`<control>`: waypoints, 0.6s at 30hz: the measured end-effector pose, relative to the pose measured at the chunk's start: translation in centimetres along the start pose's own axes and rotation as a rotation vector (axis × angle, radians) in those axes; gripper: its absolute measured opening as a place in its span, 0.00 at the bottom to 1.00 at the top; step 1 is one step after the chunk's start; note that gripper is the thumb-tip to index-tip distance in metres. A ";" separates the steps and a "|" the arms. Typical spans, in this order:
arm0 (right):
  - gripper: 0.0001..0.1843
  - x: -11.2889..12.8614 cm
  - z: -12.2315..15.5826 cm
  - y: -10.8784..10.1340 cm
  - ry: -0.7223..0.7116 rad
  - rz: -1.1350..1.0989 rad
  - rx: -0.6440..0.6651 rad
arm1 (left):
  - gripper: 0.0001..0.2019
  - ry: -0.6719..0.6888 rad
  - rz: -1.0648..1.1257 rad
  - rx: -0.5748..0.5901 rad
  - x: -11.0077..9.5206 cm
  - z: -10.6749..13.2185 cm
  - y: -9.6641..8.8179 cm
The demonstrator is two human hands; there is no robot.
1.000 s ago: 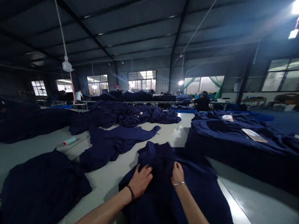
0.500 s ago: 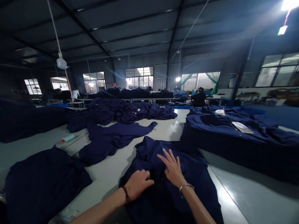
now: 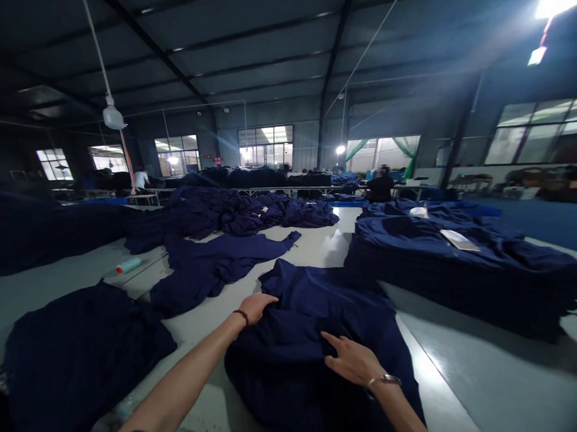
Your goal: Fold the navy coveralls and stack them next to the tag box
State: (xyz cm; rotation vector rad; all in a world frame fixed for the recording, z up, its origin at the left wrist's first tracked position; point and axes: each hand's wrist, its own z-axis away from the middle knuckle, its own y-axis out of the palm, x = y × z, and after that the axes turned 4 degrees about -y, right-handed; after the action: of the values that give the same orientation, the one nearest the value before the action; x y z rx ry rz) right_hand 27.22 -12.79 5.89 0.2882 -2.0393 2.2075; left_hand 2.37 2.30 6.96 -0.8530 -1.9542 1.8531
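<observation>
A dark blue garment (image 3: 319,318) lies spread on the white table (image 3: 455,388) right in front of me. My left hand (image 3: 255,305) reaches to the garment's far left edge, fingers curled onto the cloth there. Closer to me, my right hand (image 3: 353,359) rests flat on the garment's middle with its fingers stretched out. A thin red cord circles my left wrist and a metal bangle my right.
Another blue garment (image 3: 213,266) lies spread beyond, a dark heap (image 3: 77,359) at the left, a tall folded stack (image 3: 447,258) with a paper sheet (image 3: 459,239) at the right. A small green roll (image 3: 128,265) lies far left. People work at distant tables.
My left hand has slid out to the garment's far left edge. My right hand opened from a pinch, then drew back toward me and flattened on the cloth. The garment looks more spread.
</observation>
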 end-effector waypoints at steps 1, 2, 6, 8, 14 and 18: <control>0.34 -0.1 0.1 -0.3 0.045 -0.028 0.010 | 0.28 0.001 -0.057 0.042 0.1 -0.6 -0.1; 0.33 -0.2 0.2 -0.6 0.104 -0.051 -0.002 | 0.26 -0.013 -0.109 0.068 0.2 -1.0 -0.3; 0.33 -1.6 0.3 -1.2 0.394 -0.062 -0.140 | 0.14 -0.173 -0.205 -0.007 1.6 -1.5 -1.8; 0.34 -2.9 0.3 -0.9 0.459 -0.041 -0.152 | 0.16 -0.294 -0.222 -0.073 2.9 -1.0 -2.7; 0.26 -4.8 -0.9 0.9 0.380 0.018 -0.318 | 0.17 -0.487 -0.252 -0.176 4.5 0.8 -2.4; 0.27 -3.4 -3.2 1.3 0.189 0.059 -0.435 | 0.20 -0.199 -0.105 -0.099 3.5 0.9 -0.2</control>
State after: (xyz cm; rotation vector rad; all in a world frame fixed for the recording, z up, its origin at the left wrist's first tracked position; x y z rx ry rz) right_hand 30.09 -9.61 3.68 -0.0243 -2.3624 1.6774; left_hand -0.95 3.72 6.41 -0.5987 -2.1813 1.8554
